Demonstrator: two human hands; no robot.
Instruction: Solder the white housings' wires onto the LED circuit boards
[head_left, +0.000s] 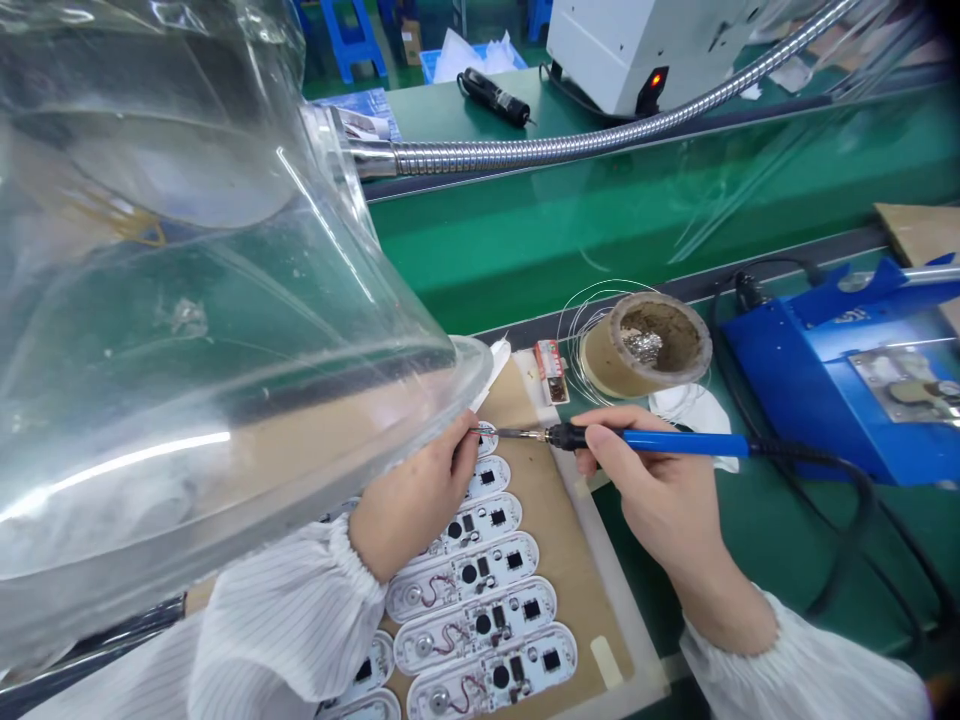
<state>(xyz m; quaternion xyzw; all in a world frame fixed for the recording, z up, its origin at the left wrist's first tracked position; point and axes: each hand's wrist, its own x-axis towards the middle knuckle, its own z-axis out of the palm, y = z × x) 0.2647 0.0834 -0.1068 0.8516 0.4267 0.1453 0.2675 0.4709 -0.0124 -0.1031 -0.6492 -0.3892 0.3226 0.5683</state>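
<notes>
My right hand (652,480) holds a blue-handled soldering iron (675,442) like a pen. Its metal tip touches the topmost white circuit board (486,438). My left hand (420,495) rests on the boards beside that tip, fingers pinched together as if around a thin solder wire, too fine to make out clearly. Several oblong white circuit boards (480,620) lie in a row on a brown cardboard-topped tray (559,520). Both my sleeves are white with fine stripes.
A big clear plastic fume hood (187,300) on a flexible metal hose (570,145) covers the left. A tip-cleaner pot (646,343) with loose solder wire and a blue soldering station (840,380) stand on the right. The iron's black cable (847,520) loops across the green mat.
</notes>
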